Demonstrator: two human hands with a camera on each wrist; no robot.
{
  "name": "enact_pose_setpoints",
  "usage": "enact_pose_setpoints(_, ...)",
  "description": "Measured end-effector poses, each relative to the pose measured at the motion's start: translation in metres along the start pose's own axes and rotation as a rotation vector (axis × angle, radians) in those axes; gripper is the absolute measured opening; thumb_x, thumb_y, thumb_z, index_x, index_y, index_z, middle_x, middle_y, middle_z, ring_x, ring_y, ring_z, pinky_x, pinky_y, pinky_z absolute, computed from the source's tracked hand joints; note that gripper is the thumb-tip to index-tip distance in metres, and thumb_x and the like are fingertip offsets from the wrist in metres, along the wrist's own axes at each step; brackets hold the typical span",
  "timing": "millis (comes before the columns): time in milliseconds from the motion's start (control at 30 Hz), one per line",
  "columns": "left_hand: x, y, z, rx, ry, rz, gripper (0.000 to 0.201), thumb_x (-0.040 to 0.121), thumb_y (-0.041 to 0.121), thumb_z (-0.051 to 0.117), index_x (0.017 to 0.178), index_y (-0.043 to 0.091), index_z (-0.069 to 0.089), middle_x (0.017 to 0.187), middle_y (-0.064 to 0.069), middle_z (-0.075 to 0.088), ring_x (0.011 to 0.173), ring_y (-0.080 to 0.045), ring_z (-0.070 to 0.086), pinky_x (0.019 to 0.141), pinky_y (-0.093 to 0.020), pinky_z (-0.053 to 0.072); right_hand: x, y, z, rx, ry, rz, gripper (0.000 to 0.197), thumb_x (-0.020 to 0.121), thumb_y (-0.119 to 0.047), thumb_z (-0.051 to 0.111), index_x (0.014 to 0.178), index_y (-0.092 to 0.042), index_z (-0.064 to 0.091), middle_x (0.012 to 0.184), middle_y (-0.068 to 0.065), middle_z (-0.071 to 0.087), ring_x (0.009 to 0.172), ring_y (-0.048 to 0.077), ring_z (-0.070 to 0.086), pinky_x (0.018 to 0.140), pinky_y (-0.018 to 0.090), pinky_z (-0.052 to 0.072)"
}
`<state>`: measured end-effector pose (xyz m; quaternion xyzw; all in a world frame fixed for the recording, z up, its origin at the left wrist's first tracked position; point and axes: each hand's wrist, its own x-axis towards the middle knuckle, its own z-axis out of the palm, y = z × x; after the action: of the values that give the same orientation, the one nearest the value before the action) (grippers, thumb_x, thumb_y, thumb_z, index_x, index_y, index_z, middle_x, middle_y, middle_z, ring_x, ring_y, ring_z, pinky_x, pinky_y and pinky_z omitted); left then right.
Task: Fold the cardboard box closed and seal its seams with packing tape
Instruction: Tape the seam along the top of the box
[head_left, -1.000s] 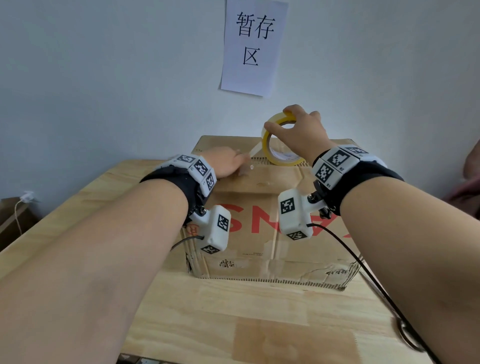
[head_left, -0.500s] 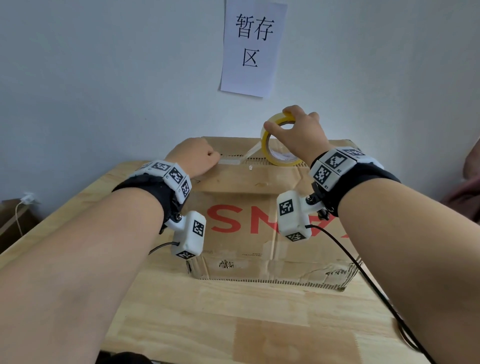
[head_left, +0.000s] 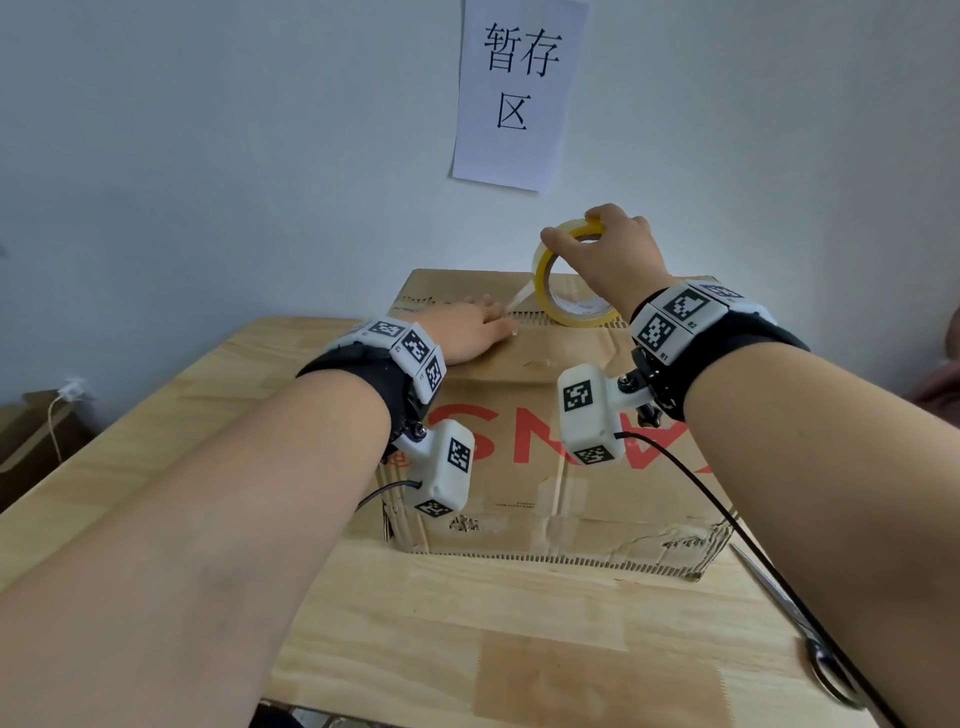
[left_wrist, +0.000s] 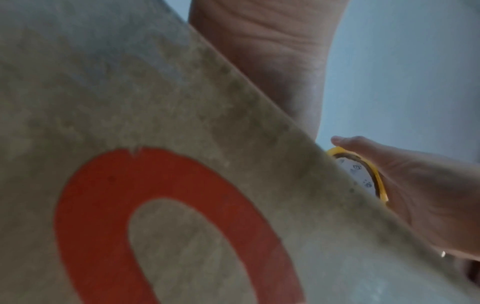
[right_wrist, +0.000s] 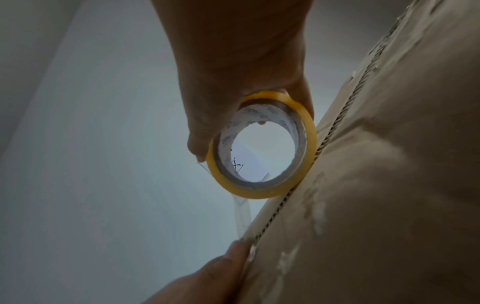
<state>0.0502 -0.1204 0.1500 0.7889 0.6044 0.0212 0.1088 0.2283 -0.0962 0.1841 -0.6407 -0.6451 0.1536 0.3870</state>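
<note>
A brown cardboard box (head_left: 524, 467) with red letters lies closed on the wooden table (head_left: 415, 623). My right hand (head_left: 608, 254) grips a yellow-rimmed roll of clear packing tape (head_left: 558, 291) standing on edge on the box top, by the far seam. A clear strip of tape (head_left: 519, 300) runs from the roll leftward down to the seam. My left hand (head_left: 467, 332) lies flat with straight fingers pressing the tape end onto the box. The right wrist view shows the roll (right_wrist: 262, 146), the strip (right_wrist: 242, 214) and a left fingertip (right_wrist: 233, 255) at the box edge.
A white paper sign (head_left: 519, 88) hangs on the wall behind the box. Scissors (head_left: 810, 644) lie on the table at the right under my right forearm. A carton with a white cable (head_left: 57, 415) stands low at the left. Bare table stretches in front of the box.
My left hand slid left along the seam and back right, and now lies flatter with fingers extended near the roll. The right hand kept the roll nearly still.
</note>
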Motion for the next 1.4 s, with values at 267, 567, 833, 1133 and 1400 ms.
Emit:
enact_pose_setpoints(267,-0.003,0.004,-0.002,0.059,-0.067,-0.027,0.059,0.101,0.048,0.017,0.152,0.018,0.011,0.160,-0.003,0.001,0.147,-0.022,0.003,0.119,-0.041,0.005,-0.007,0.003,0.001,0.199,0.059,0.186,0.086,0.071,-0.069,0.064,0.123,-0.009,0.032,0.084,-0.001,0.045,0.076,0.014,0.052,0.057,0.029,0.040)
enact_pose_setpoints(567,-0.005,0.006,-0.001,0.076,-0.043,-0.028,0.059,0.101,0.047,0.018,0.152,0.018,0.008,0.160,-0.001,0.001,0.147,-0.018,0.003,0.118,-0.039,0.006,-0.005,-0.003,-0.023,0.028,0.069,0.070,0.083,0.064,-0.061,0.075,0.119,-0.015,0.034,0.112,0.008,0.051,0.091,0.024,0.056,0.066,0.033,0.046)
enact_pose_setpoints(833,0.004,0.011,-0.001,0.110,-0.060,-0.053,0.057,0.102,0.046,0.015,0.151,0.018,0.015,0.158,-0.010,0.012,0.146,-0.025,0.012,0.118,-0.041,0.011,-0.008,0.025,-0.024,-0.036,0.052,0.110,0.086,0.067,-0.067,0.068,0.133,-0.023,0.032,0.125,0.010,0.037,0.105,0.033,0.050,0.090,0.043,0.047)
enact_pose_setpoints(1133,0.005,0.035,0.001,0.180,-0.107,-0.079,0.067,0.089,0.068,0.000,0.149,0.039,0.013,0.155,-0.010,0.026,0.146,-0.031,0.010,0.115,-0.049,0.011,-0.012,0.029,-0.020,-0.022,0.029,0.058,0.071,0.080,-0.065,0.054,0.137,-0.028,0.030,0.126,0.008,0.036,0.097,0.028,0.053,0.082,0.036,0.045)
enact_pose_setpoints(1400,-0.017,0.002,-0.007,0.054,-0.025,-0.132,0.051,0.102,0.042,0.009,0.149,0.027,0.022,0.159,-0.010,0.011,0.144,-0.028,0.016,0.116,-0.045,0.016,-0.011,0.022,-0.022,-0.025,0.047,0.132,0.065,0.082,-0.058,0.054,0.135,-0.027,0.032,0.112,0.005,0.034,0.094,0.032,0.054,0.080,0.038,0.046)
